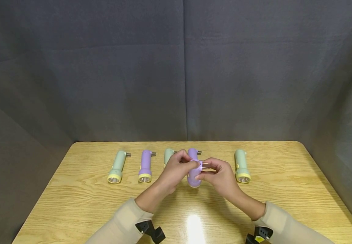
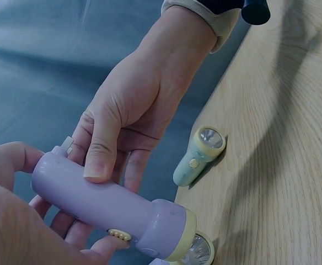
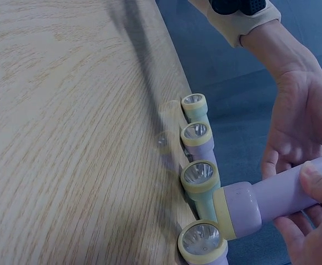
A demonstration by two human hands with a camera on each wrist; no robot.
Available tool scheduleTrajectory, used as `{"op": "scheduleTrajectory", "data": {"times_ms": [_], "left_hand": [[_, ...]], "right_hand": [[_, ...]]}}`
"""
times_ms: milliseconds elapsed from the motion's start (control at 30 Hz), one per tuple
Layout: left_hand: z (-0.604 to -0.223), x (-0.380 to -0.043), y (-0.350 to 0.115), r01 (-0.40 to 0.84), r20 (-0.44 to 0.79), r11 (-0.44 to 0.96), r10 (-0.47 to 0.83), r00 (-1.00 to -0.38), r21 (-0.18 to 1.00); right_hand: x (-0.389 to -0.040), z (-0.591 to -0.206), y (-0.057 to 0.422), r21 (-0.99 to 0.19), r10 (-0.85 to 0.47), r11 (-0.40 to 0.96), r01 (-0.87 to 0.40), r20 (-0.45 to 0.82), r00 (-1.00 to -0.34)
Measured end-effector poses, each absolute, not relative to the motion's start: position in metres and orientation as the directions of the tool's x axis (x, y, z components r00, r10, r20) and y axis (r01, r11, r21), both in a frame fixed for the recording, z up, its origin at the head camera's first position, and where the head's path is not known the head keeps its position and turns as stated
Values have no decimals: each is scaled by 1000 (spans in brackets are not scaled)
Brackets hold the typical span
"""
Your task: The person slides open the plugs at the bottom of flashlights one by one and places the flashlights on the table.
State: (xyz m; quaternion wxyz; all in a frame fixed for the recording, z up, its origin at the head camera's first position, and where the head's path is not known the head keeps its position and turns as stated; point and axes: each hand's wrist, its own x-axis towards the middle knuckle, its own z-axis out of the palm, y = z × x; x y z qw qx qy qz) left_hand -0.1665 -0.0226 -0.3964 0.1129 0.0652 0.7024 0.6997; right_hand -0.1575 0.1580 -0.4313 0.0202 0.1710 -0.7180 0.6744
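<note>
A purple plug-in flashlight [image 1: 194, 181] with a yellow lens rim is held above the table between both hands. My left hand [image 1: 173, 172] grips it from the left, thumb at its plug end. My right hand [image 1: 224, 179] pinches it from the right, thumb on the body. Two metal prongs [image 1: 205, 165] stick out from the plug end toward the right hand's fingers. In the left wrist view, the flashlight's yellow switch [image 2: 119, 234] shows beside a left fingertip. Behind the hands lie another purple flashlight [image 1: 192, 152] and a partly covered green flashlight [image 1: 168, 155].
On the wooden table [image 1: 72, 203], a green flashlight [image 1: 119, 165] and a purple flashlight [image 1: 146, 164] lie to the left, prongs out. To the right is a green flashlight [image 1: 241, 164]. All have their lenses toward the person. A dark curtain [image 1: 127, 84] stands behind.
</note>
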Motion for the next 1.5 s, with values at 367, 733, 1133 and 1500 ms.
{"op": "scheduleTrajectory", "data": {"times_ms": [367, 733, 1133, 1500], "left_hand": [[-394, -167, -28, 20, -1, 79, 268, -963, 997], [-393, -173, -34, 86, 52, 87, 341, -939, 992], [-408, -181, -49, 304, 250, 39, 479, -842, 952], [-420, -179, -48, 353, 334, -44, 455, -826, 935]], "right_hand": [[-160, -431, 159, -948, -223, 54, -315, 296, -929], [-162, -427, 163, -930, -206, 57, -363, 345, -916], [-163, -423, 166, -935, -182, 61, -350, 335, -925], [-159, -419, 167, -937, -198, 71, -342, 323, -926]]}}
